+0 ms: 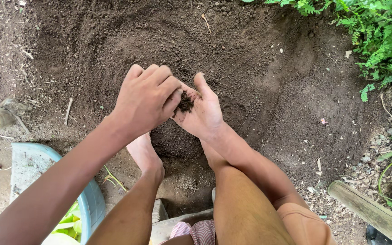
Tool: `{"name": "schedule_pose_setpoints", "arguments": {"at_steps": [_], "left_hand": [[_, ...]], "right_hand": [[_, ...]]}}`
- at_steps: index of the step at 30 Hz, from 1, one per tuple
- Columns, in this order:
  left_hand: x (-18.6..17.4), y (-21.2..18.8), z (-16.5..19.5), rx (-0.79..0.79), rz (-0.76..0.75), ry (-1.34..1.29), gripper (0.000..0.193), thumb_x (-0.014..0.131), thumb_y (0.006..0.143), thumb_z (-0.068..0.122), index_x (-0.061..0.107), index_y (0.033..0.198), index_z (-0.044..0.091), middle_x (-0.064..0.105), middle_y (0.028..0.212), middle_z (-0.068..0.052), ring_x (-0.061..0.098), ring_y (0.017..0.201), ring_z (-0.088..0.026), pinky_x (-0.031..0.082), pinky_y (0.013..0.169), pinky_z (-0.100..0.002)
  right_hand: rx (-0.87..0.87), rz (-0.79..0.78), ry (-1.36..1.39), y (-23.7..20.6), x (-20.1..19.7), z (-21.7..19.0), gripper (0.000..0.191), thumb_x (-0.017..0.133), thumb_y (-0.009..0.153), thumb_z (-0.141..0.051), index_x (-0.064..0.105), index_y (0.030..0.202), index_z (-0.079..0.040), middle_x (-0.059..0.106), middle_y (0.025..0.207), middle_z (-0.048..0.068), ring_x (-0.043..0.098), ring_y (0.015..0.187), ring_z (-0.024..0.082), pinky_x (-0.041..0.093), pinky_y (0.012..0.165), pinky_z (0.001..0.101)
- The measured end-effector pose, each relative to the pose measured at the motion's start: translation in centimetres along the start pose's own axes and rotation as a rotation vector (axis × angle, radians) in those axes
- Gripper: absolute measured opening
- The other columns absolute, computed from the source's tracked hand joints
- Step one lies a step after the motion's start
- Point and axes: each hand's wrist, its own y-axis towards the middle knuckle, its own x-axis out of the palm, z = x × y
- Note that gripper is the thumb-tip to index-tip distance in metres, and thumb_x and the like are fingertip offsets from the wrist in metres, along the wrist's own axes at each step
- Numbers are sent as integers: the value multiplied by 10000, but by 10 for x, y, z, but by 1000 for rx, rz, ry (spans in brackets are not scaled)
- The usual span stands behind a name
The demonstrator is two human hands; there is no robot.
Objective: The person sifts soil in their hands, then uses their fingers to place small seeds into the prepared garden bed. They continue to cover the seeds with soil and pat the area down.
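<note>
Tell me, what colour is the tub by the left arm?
Light blue; the tub shows best in the head view.

Open loose soil [259, 68] spreads wide ahead of and to the right of both hands, with only small twigs and pebbles on it. The left hand [144, 102] and right hand [203, 111] touch over a clump of soil [186, 103], leaving no gap between them. Below them, the person's feet and legs block the way back. A light blue basin [91, 204] stands at lower left, a wooden post [373, 213] at lower right, green ferns [377, 31] at upper right
</note>
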Motion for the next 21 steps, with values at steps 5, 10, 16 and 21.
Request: {"name": "schedule_pose_setpoints", "arguments": {"at_steps": [5, 10, 16, 21], "left_hand": [[-10, -2, -5, -12, -49, -125, 100, 714, 1009, 217, 696, 1070, 141, 628, 983, 16, 602, 941, -182, 391, 802, -386], [-20, -2, -7, 34, -147, -115, 247, 749, 832, 182, 698, 1059, 101, 650, 1128, 6, 589, 983, -199, 398, 817, -383], [-16, -5, -6, 85, -150, -86, 306, 766, 810, 194, 712, 1105, 134, 649, 1207, 27, 570, 1024, -193, 392, 835, -383], [-4, -9, -9, 99, -141, -2, 195, 727, 863, 196, 705, 1048, 140, 646, 1165, 22, 576, 1047, -184, 397, 869, -378]], "right_hand": [[-25, -174, 37, -1, 4, -1, 815, 188, 1130, -634, 497, 1511, 18, 639, 1341, 122, 611, 1238, 241, 479, 1103, 432], [-43, -146, 9, -3, 9, -4, 817, 169, 1121, -634, 458, 1534, 10, 628, 1367, 135, 592, 1270, 262, 468, 1109, 429], [-27, -103, 13, -5, 17, -5, 824, 166, 1103, -639, 447, 1521, 13, 605, 1378, 137, 592, 1259, 273, 465, 1102, 431], [6, 47, -23, -6, 10, -4, 802, 184, 1081, -644, 474, 1487, -16, 631, 1306, 113, 613, 1184, 233, 466, 1081, 427]]}}
